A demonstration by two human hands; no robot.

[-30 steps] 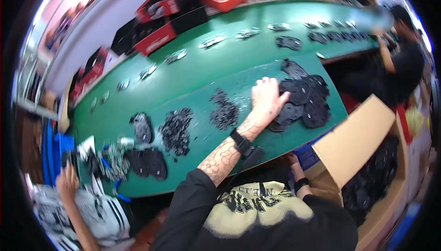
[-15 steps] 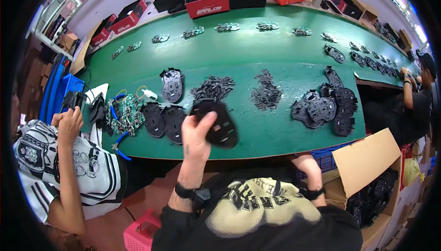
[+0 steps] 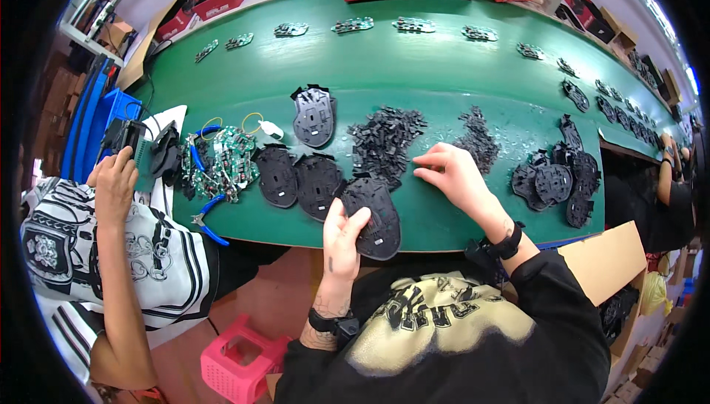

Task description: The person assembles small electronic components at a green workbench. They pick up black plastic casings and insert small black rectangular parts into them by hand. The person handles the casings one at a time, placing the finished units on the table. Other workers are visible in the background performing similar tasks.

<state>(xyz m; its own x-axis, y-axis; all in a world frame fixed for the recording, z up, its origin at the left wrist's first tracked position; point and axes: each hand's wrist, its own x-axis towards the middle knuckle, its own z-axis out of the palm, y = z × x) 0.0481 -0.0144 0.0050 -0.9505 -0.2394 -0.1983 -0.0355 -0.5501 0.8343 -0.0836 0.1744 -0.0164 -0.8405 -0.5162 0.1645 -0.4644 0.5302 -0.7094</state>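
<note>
My left hand point(image 3: 344, 237) holds a black, rounded plastic shell point(image 3: 373, 219) by its left edge, thumb on top. The shell is tilted over the table's near edge, inner side up, with small slots and a light patch near its bottom. My right hand point(image 3: 455, 174) hovers right of a heap of small black plastic pieces point(image 3: 383, 141). Its fingers are bent, with thumb and index tips a little apart and nothing visible between them. A second heap of small black pieces point(image 3: 479, 141) lies just beyond this hand. Similar shells point(image 3: 318, 186) lie left of the nearer heap.
More black shells point(image 3: 551, 182) are stacked at the right. Green circuit boards point(image 3: 229, 163), blue-handled cutters point(image 3: 211, 219) and a seated co-worker point(image 3: 118, 256) are at the left. Boards point(image 3: 414, 25) line the far table. A carton point(image 3: 603, 260) stands at lower right, a pink stool point(image 3: 240, 359) below.
My right hand has come up from below the table's edge to beside the heaps. My left hand still holds the shell, now turned flatter and nearer to me. The view has shifted.
</note>
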